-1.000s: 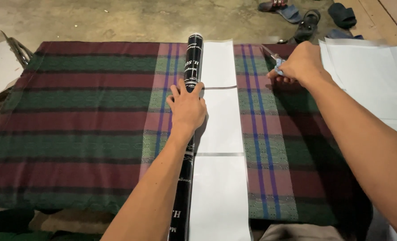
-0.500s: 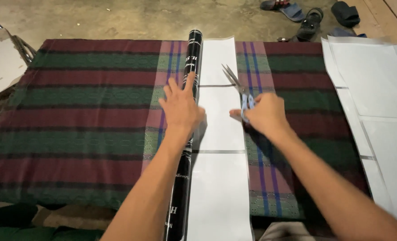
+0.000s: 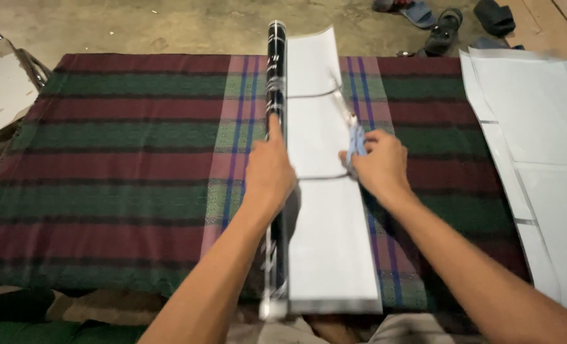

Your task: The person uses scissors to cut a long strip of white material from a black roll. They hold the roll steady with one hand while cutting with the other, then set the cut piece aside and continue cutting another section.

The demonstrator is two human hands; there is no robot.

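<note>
Two hands at work over a striped cloth of maroon and green bands, spread flat across the surface. Left hand pressed down on a long dark roll, palm over it, forefinger stretched forward along its length, other fingers curled close. Roll lying with its long axis straight away from the body, from the near edge of the cloth to the far edge, directly under that hand. Just right of the roll and touching it, a strip of white sheets running the same way, with faint cross lines at intervals.

Right hand closed around the blue handles of a pair of scissors, blades pointing forward and slightly left, over the right edge of the white strip. Blades blurred; open or closed, impossible to say. Scissors just beside the strip's edge, near one cross line, with the right hand nearer to that line than the left.

Further right, well apart from the hands, more white sheets laid out in a block. Beyond the far edge of the cloth, a few sandals on a bare concrete floor. At far left, part of a pale board leaning.
</note>
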